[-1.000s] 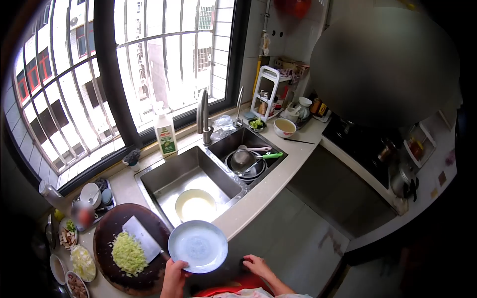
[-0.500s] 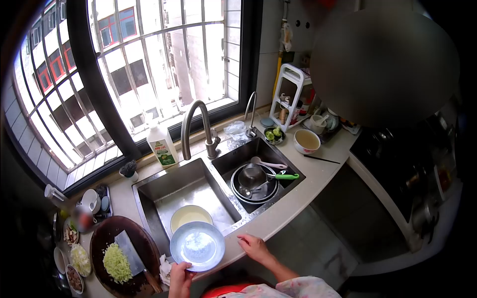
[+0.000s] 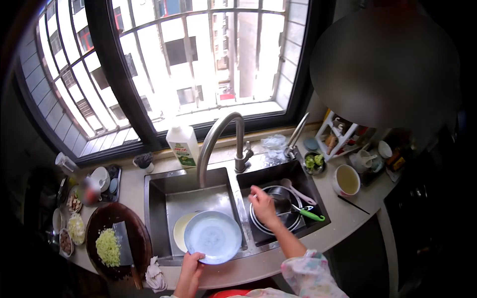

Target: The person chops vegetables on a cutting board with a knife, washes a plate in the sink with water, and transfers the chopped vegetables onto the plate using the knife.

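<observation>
My left hand [image 3: 192,266] grips the near-left rim of a light blue plate [image 3: 212,237], which is tilted over the front edge of the left sink basin [image 3: 198,198]. Behind it in that basin lies a cream-coloured plate [image 3: 182,232], partly covered by the blue one. My right hand [image 3: 263,204] hovers over the right basin with nothing in it, its fingers loosely bent and apart. Under it sit nested metal bowls [image 3: 259,226], a pink-handled spoon [image 3: 301,192] and a green-handled utensil [image 3: 311,213]. The curved faucet [image 3: 218,130] stands behind, its lever [image 3: 243,158] beyond my right fingers.
A round chopping board [image 3: 141,226] at the left bears chopped green vegetable [image 3: 108,247] and a cleaver [image 3: 122,243]. A white cloth [image 3: 155,274] lies beside it. A white bottle [image 3: 183,144] stands behind the sink. To the right are a bowl of liquid [image 3: 347,180] and a chopstick [image 3: 354,204].
My right hand has moved forward from the counter edge to above the right basin. The blue plate, still in my left hand, has shifted slightly right in view. The camera view has turned.
</observation>
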A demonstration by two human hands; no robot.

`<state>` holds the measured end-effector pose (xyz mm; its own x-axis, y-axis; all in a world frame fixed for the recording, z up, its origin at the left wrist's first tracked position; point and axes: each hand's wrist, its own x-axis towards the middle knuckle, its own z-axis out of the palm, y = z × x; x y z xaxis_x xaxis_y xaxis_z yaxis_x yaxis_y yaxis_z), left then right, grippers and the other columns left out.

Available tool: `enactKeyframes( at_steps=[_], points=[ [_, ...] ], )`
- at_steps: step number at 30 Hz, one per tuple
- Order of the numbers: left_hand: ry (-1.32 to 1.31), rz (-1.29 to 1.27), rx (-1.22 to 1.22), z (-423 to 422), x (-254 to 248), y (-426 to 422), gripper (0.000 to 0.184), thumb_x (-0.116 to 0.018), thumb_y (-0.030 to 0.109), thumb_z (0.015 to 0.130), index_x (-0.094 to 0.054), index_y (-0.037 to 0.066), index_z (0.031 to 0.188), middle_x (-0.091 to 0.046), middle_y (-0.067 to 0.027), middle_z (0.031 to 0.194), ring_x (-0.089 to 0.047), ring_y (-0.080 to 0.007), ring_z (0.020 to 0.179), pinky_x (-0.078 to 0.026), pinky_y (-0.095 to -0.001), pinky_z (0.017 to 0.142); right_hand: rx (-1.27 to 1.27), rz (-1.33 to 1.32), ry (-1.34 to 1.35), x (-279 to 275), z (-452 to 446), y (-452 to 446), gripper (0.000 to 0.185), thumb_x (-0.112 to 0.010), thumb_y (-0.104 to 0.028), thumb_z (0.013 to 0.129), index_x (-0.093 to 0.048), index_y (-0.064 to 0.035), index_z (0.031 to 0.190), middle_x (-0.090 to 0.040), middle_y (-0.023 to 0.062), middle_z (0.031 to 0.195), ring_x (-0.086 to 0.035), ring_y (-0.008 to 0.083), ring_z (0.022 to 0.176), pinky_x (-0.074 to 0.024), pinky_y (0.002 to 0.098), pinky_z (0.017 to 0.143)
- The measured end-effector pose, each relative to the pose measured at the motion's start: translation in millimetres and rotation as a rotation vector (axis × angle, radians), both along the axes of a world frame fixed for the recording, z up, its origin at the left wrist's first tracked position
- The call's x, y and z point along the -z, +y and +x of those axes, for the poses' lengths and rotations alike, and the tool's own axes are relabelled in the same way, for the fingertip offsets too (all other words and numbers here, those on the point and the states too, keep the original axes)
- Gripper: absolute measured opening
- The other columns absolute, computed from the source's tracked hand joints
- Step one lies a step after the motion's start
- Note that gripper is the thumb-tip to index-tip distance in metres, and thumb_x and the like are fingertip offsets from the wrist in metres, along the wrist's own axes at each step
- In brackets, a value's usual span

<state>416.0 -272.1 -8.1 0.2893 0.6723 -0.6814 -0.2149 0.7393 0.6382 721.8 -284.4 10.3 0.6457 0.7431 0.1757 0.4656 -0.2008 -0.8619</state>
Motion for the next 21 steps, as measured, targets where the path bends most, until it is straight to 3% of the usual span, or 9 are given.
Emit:
enactKeyframes(
  at_steps=[1, 2, 4, 6, 8, 10, 12, 14, 21],
  points=[
    [-0.002, 0.005, -0.024, 8, -6, 0, 0.039, -0.054, -0.005, 0.067, -0.051, 0.002, 0.105, -0.058, -0.0064, 0.077, -0.053, -0.0160, 0.049, -0.041, -0.0246, 0.038, 0.024, 0.044, -0.060, 8, 25, 27, 0.039, -0.060, -0.018, 0.082, -0.054, -0.0006, 0.116, -0.064, 0.0187, 0.097, -0.063, 0.0306, 0.087, -0.0490, 0.0358, 0.076],
    [-0.007, 0.002, -0.048, 14, -11, -1, 0.038, -0.055, -0.005, 0.067, -0.052, 0.002, 0.105, -0.058, -0.0060, 0.076, -0.053, -0.0156, 0.047, -0.041, -0.0240, 0.037, 0.014, 0.007, -0.038, 1, 45, 48, 0.046, -0.055, -0.023, 0.084, -0.048, 0.0001, 0.123, -0.060, 0.0245, 0.103, -0.059, 0.0378, 0.095, -0.0466, 0.0408, 0.082],
    [0.053, -0.018, -0.075, 22, -10, 3, 0.037, -0.056, -0.003, 0.069, -0.051, 0.003, 0.106, -0.059, -0.0061, 0.077, -0.055, -0.0151, 0.049, -0.040, -0.0231, 0.037, 0.071, 0.043, -0.133, 9, 80, 93, 0.055, -0.055, -0.027, 0.085, -0.040, 0.0007, 0.130, -0.059, 0.0266, 0.106, -0.058, 0.0392, 0.099, -0.0447, 0.0427, 0.085],
    [0.070, -0.017, -0.100, 28, -12, 7, 0.040, -0.057, -0.003, 0.070, -0.052, 0.001, 0.110, -0.060, -0.0072, 0.083, -0.057, -0.0157, 0.056, -0.041, -0.0243, 0.039, 0.082, 0.154, -0.232, 13, 102, 130, 0.053, -0.055, -0.032, 0.086, -0.043, -0.0036, 0.129, -0.059, 0.0266, 0.107, -0.058, 0.0398, 0.099, -0.0450, 0.0428, 0.084],
    [0.060, -0.015, -0.141, 33, -13, 12, 0.040, -0.057, -0.002, 0.072, -0.051, 0.002, 0.111, -0.060, -0.0076, 0.085, -0.058, -0.0157, 0.058, -0.041, -0.0241, 0.039, -0.070, -0.091, -0.039, 4, 119, 152, 0.048, -0.053, -0.037, 0.087, -0.047, -0.0095, 0.126, -0.061, 0.0246, 0.103, -0.059, 0.0399, 0.096, -0.0459, 0.0433, 0.081],
    [0.020, -0.017, -0.202, 40, -11, 18, 0.037, -0.057, -0.001, 0.073, -0.051, 0.003, 0.109, -0.060, -0.0073, 0.082, -0.057, -0.0152, 0.054, -0.039, -0.0226, 0.037, -0.033, -0.077, -0.113, -6, 118, 157, 0.030, -0.050, -0.036, 0.090, -0.056, -0.0111, 0.105, -0.064, 0.0198, 0.083, -0.061, 0.0395, 0.083, -0.0458, 0.0462, 0.071],
    [-0.009, -0.012, -0.209, 40, 3, 25, 0.037, -0.058, 0.001, 0.074, -0.050, 0.003, 0.110, -0.060, -0.0072, 0.082, -0.057, -0.0157, 0.055, -0.040, -0.0236, 0.037, 0.024, -0.156, -0.193, -12, 118, 161, 0.025, -0.048, -0.033, 0.091, -0.058, -0.0117, 0.098, -0.064, 0.0194, 0.079, -0.061, 0.0403, 0.080, -0.0451, 0.0487, 0.069],
    [-0.026, -0.008, -0.218, 41, 10, 27, 0.037, -0.059, 0.002, 0.075, -0.050, 0.003, 0.111, -0.060, -0.0071, 0.081, -0.057, -0.0160, 0.054, -0.040, -0.0241, 0.037, 0.044, -0.117, -0.307, 1, 127, 168, 0.023, -0.046, -0.031, 0.092, -0.058, -0.0122, 0.095, -0.064, 0.0195, 0.081, -0.060, 0.0413, 0.080, -0.0448, 0.0503, 0.068],
    [-0.064, -0.012, -0.259, 56, 20, 32, 0.037, -0.058, 0.004, 0.078, -0.051, 0.003, 0.114, -0.060, -0.0061, 0.086, -0.055, -0.0126, 0.059, -0.038, -0.0231, 0.041, -0.033, -0.074, -0.333, 11, 145, 170, 0.025, -0.045, -0.031, 0.092, -0.057, -0.0086, 0.091, -0.062, 0.0205, 0.078, -0.059, 0.0428, 0.077, -0.0441, 0.0505, 0.065]
  ],
)
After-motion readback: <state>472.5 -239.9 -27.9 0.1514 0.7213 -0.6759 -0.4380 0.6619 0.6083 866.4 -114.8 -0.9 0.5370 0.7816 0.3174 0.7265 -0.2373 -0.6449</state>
